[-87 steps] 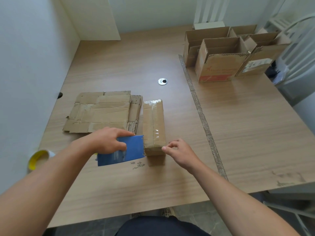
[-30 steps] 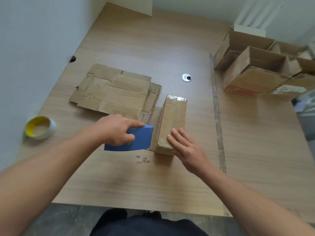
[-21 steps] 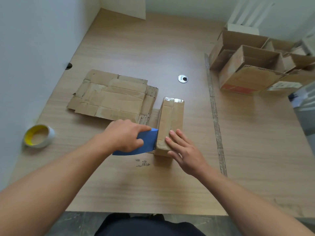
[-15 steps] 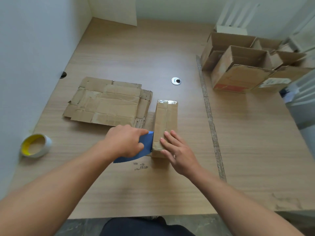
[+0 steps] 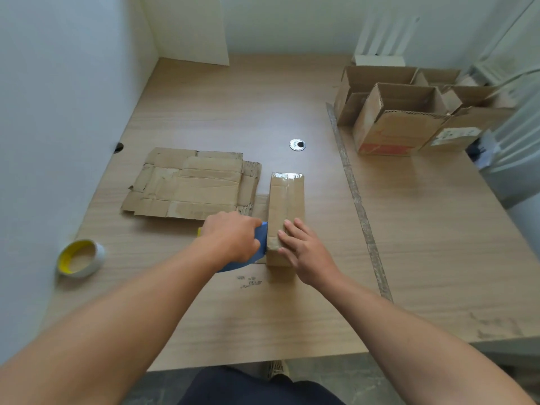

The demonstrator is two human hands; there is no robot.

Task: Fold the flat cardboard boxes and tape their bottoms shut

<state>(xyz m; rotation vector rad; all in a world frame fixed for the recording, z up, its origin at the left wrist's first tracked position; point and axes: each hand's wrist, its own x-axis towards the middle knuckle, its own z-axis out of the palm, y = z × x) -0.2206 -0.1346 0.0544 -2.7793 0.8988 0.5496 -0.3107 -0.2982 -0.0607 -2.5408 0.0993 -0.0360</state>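
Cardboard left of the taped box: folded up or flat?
Flat. The cardboard lies spread on the table, flaps splayed outward, with no walls raised.

Your right hand (image 5: pixel 304 249) no longer pinches at the near corner of the taped box (image 5: pixel 287 197) with curled fingers. Its fingers (image 5: pixel 292 229) now lie straight and flat on the box's top, at the near end. Your left hand (image 5: pixel 230 238) slides rightward with the blue flat tool (image 5: pixel 261 238) it grips. Earlier most of the blue face showed left of the box; now only a strip shows, up against the box's left side. The hands, once apart, now sit just beside each other.
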